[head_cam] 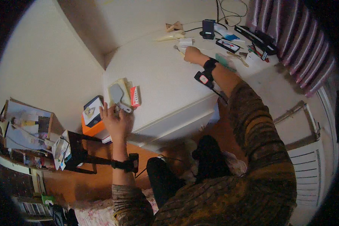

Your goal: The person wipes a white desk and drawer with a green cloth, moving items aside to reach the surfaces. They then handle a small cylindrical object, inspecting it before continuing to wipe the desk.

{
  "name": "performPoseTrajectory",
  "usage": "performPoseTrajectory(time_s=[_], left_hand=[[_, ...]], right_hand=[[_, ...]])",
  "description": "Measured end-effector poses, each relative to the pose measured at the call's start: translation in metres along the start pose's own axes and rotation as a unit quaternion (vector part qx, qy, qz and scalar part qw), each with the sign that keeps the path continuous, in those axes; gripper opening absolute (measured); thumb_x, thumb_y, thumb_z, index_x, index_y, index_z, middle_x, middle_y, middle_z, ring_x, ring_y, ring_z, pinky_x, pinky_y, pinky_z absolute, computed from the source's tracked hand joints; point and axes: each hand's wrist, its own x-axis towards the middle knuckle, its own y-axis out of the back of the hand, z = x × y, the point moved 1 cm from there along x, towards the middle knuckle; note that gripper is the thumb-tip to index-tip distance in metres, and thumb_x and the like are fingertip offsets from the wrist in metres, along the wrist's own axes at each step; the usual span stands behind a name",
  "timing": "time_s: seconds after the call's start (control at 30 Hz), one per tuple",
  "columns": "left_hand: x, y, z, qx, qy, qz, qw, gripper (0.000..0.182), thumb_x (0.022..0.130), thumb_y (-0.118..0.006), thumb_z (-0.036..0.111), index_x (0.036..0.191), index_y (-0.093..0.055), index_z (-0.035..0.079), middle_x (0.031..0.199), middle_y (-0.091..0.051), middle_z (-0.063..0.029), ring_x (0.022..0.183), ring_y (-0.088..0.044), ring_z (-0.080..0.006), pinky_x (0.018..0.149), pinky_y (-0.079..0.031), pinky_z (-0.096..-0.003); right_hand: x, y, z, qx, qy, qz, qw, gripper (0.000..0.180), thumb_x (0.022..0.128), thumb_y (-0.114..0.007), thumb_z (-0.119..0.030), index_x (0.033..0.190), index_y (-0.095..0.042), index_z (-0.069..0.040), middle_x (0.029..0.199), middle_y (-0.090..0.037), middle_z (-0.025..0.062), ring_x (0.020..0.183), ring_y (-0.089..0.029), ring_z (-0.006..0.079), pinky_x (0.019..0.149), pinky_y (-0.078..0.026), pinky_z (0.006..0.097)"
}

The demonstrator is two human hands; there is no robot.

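Note:
My left hand (117,123) is at the desk's left front corner, fingers spread, by the handle of a grey paddle-shaped brush (117,91). That brush lies partly on a pale yellowish booklet or pad (127,84); whether my fingertips touch its handle is hard to see. Beside it is a small red and white box (135,96). Over the far part of the white desk (158,82), my right hand (196,55) is closed around the yellowish handle of a small brush-like tool (178,50). Its greyish tip points away to the left.
A white adapter (186,42), a black stand-like device (208,29), an open black case (227,45) and a long black bar (255,39) sit along the back. An orange box (93,127) and a dark stool (76,152) stand left. A radiator (305,172) is at right.

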Motion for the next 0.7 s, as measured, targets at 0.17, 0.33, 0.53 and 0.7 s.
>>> performPoseTrajectory(time_s=[0.17, 0.33, 0.53, 0.7], left_hand=[[-0.003, -0.002, 0.0, -0.004, 0.001, 0.01, 1.0, 0.032, 0.07, -0.057, 0.015, 0.098, -0.059, -0.001, 0.122, -0.043, -0.0269, 0.122, -0.03, -0.042, 0.101, -0.025, -0.0469], [-0.001, -0.002, 0.0, 0.01, -0.027, 0.017, 0.999, 0.033, 0.07, -0.057, 0.015, 0.098, -0.059, -0.002, 0.122, -0.043, -0.0274, 0.122, -0.03, -0.0428, 0.102, -0.024, -0.0471], [-0.002, 0.0, 0.001, 0.019, -0.018, 0.014, 1.0, 0.035, 0.072, -0.057, 0.015, 0.103, -0.057, -0.001, 0.125, -0.041, -0.0257, 0.123, -0.028, -0.0429, 0.101, -0.025, -0.048], [-0.001, 0.001, 0.005, 0.013, -0.002, -0.009, 1.0, 0.033, 0.072, -0.057, 0.015, 0.102, -0.057, 0.001, 0.127, -0.039, -0.0247, 0.124, -0.027, -0.0427, 0.101, -0.025, -0.0481]], right_hand=[[-0.035, 0.013, -0.058, 0.276, 0.022, -0.137, 0.951, 0.014, 0.072, -0.061, -0.015, 0.081, -0.06, -0.004, 0.061, -0.054, 0.0047, 0.051, -0.051, 0.0144, 0.044, -0.04, 0.0274], [-0.076, 0.003, -0.108, 0.374, -0.023, -0.203, 0.905, 0.019, 0.075, -0.062, -0.019, 0.086, -0.06, -0.003, 0.06, -0.053, 0.0026, 0.046, -0.047, 0.0102, 0.041, -0.038, 0.0253], [0.004, 0.046, -0.021, -0.014, -0.069, 0.034, 0.997, 0.019, 0.072, -0.059, -0.018, 0.087, -0.064, -0.008, 0.094, -0.062, 0.014, 0.089, -0.058, 0.0293, 0.075, -0.046, 0.0379], [0.042, 0.054, 0.04, -0.06, -0.024, 0.033, 0.997, 0.045, 0.069, -0.055, -0.016, 0.112, -0.054, -0.002, 0.106, -0.057, 0.0192, 0.097, -0.054, 0.0328, 0.086, -0.042, 0.0371]])
